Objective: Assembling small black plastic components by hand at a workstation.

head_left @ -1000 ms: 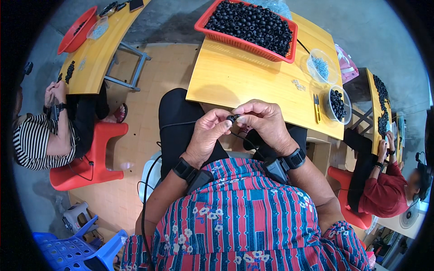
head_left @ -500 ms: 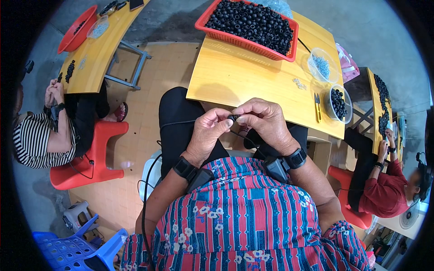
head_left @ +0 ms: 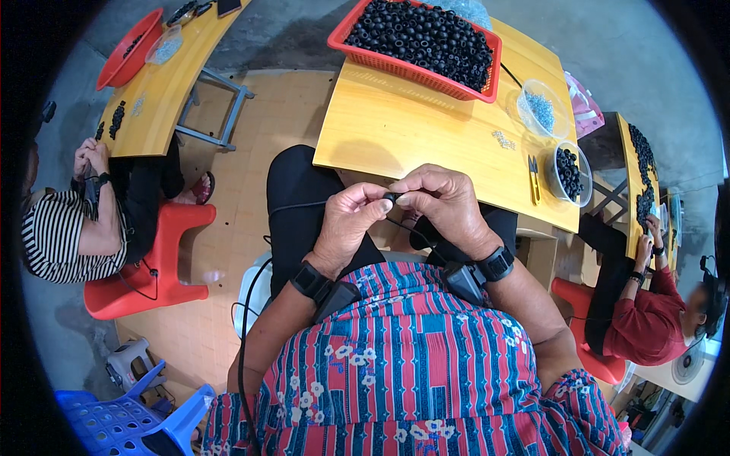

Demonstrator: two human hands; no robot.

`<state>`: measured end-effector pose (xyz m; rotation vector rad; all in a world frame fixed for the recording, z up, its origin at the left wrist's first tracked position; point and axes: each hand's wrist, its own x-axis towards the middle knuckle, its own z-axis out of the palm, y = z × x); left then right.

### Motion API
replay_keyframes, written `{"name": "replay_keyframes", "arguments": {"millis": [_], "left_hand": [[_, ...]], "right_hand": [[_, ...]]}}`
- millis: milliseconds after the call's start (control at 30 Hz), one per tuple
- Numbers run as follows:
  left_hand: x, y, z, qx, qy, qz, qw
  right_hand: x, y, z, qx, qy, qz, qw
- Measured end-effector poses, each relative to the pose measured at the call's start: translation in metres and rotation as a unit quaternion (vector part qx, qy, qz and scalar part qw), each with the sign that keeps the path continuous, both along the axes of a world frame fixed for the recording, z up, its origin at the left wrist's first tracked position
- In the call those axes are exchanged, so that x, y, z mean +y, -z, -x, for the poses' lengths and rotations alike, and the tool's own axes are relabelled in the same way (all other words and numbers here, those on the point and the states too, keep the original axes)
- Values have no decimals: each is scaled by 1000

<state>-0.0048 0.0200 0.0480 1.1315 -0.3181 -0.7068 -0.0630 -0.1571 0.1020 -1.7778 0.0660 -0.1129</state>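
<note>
Both my hands meet over my lap, just off the near edge of the yellow table (head_left: 426,121). My left hand (head_left: 351,220) pinches a small round black part (head_left: 392,197) between thumb and forefinger. From the other side my right hand (head_left: 445,201) grips the same part with thumb and fingertips. The fingers hide most of it, so its exact shape does not show. On the table beyond lies a little group of small pale pieces (head_left: 503,140). Yellow-handled snips (head_left: 534,182) rest near the table's right edge.
A red basket (head_left: 414,76) heaped with black ring-like parts stands at the back. To the right are a tub of clear bluish pieces (head_left: 540,110) and a tub of black parts (head_left: 569,173). Co-workers sit at tables on the left (head_left: 76,228) and right (head_left: 646,327).
My hands stay in nearly the same place, still pinching the black part; the fingers have shifted only very slightly.
</note>
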Motion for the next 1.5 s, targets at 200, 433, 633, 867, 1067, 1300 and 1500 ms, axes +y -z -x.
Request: {"name": "replay_keyframes", "arguments": {"millis": [200, 433, 633, 867, 1067, 1300, 1500], "left_hand": [[-1, 4, 1, 34, -13, 10, 999], [-2, 2, 0, 35, -24, 10, 999], [-1, 3, 0, 29, -22, 4, 999], [0, 1, 1, 45, -29, 11, 999], [1, 2, 2, 46, -26, 13, 999], [0, 4, 2, 30, -25, 24, 999], [-2, 7, 1, -2, -33, 27, 999]], "right_hand": [[2, 9, 0, -9, 10, -25, 1000], [4, 11, -1, -18, 21, -18, 999], [4, 8, -1, 37, 22, -79, 996], [-2, 17, -5, 113, -13, -222, 968], [-3, 17, -6, 165, -13, -329, 930], [-10, 28, -7, 185, -66, -423, 885], [-9, 28, -7, 198, -93, -462, 859]]}}
